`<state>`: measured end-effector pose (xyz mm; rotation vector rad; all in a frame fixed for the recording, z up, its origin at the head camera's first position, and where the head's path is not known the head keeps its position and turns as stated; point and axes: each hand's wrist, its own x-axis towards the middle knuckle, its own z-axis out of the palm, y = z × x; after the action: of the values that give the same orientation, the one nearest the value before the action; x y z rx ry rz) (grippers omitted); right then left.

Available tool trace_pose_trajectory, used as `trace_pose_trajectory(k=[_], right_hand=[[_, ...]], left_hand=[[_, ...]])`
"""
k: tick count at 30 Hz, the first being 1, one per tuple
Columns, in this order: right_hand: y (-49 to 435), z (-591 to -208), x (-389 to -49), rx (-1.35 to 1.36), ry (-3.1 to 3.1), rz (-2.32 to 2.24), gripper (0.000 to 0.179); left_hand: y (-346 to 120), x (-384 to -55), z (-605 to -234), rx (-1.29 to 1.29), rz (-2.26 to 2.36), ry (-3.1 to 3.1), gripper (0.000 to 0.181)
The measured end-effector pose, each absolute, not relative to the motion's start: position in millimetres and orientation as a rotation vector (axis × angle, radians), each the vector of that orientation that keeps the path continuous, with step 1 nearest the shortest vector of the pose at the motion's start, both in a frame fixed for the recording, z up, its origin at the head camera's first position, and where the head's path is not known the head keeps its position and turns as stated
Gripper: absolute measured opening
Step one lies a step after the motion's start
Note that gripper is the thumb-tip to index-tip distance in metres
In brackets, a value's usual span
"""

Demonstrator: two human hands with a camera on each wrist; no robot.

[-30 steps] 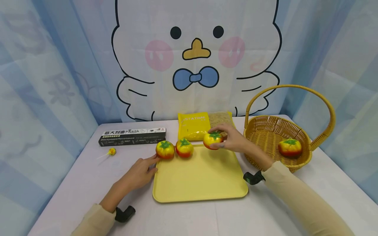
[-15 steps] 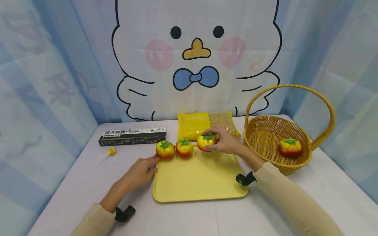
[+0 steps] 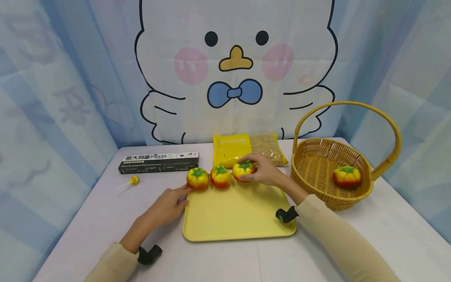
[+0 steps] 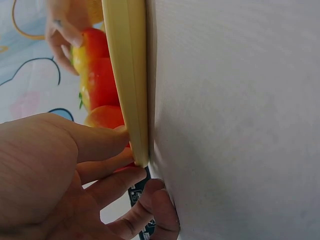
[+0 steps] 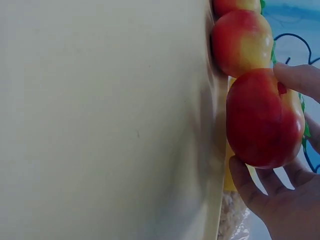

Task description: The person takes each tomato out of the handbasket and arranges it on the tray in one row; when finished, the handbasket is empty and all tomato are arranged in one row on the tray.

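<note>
My right hand (image 3: 262, 169) grips a yellow-and-red toy tomato (image 3: 243, 170) with a green star-shaped top, over the back edge of the yellow tray (image 3: 239, 219). In the right wrist view this tomato (image 5: 265, 120) sits right beside another toy tomato (image 5: 242, 42), thumb on one side and fingers on the other. Two toy tomatoes, a middle one (image 3: 220, 177) and a left one (image 3: 198, 179), stand side by side along the tray's back edge. My left hand (image 3: 170, 205) touches the tray's left rim near the back corner, its thumb and fingertips (image 4: 131, 175) against the rim.
A wicker basket (image 3: 317, 192) with a tall handle stands on the right, one toy tomato (image 3: 347, 177) inside. Behind the tray lies a yellow pasta bag (image 3: 230, 147). At back left are a black-and-white pasta box (image 3: 158, 164) and a small lollipop (image 3: 134, 180).
My right hand has moved left with its toy tomato, along the tray's back edge, up close to the middle one. The left hand has stayed at the tray's left rim.
</note>
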<state>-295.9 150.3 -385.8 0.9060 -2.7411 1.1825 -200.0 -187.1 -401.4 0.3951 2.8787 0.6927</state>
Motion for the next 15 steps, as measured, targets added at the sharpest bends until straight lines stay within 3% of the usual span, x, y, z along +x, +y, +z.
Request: trace_pose_trajectory(k=[15], right_hand=[[145.5,-393.7,-297.3,0.887,-2.776,1.137,0.049]], left_hand=[[-187.5,-198.9,-399.4,0.422,0.693,2.888,0.049]])
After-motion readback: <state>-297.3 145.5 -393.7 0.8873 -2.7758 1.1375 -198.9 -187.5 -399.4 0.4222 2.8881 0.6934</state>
